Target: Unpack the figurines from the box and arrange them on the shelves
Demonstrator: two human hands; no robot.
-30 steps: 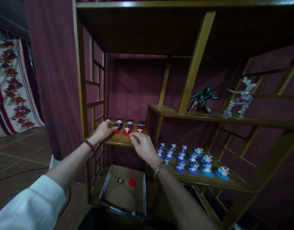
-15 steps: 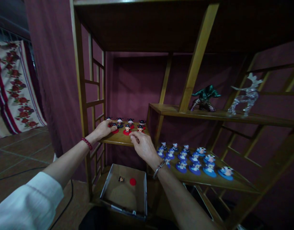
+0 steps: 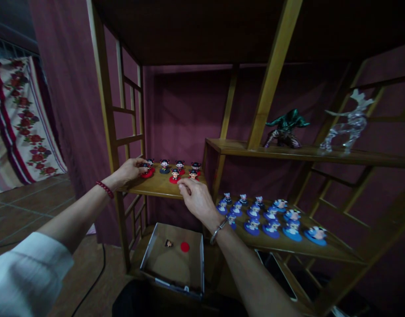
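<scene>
Well, our left hand (image 3: pixel 128 171) rests at the left end of the small wooden shelf (image 3: pixel 159 188), its fingers (image 3: pixel 139 164) pinched narrow on a red-based figurine (image 3: pixel 147 173). Our right hand (image 3: pixel 197 199) sits at the shelf's front edge, its fingers (image 3: pixel 185 187) curled narrow; we cannot tell whether they hold anything. Just behind them, on the shelf, stand other small figurines (image 3: pixel 180 169). Below the shelf lies an open cardboard tray (image 3: pixel 148 248) with a small figurine head (image 3: pixel 169 243) and a red disc (image 3: pixel 184 247) inside. To the shelf's right, blue-based figurines (image 3: pixel 271 226) fill a lower shelf (image 3: pixel 304 252), under a green figure (image 3: pixel 286 125) and a clear glass deer (image 3: pixel 349 125).
</scene>
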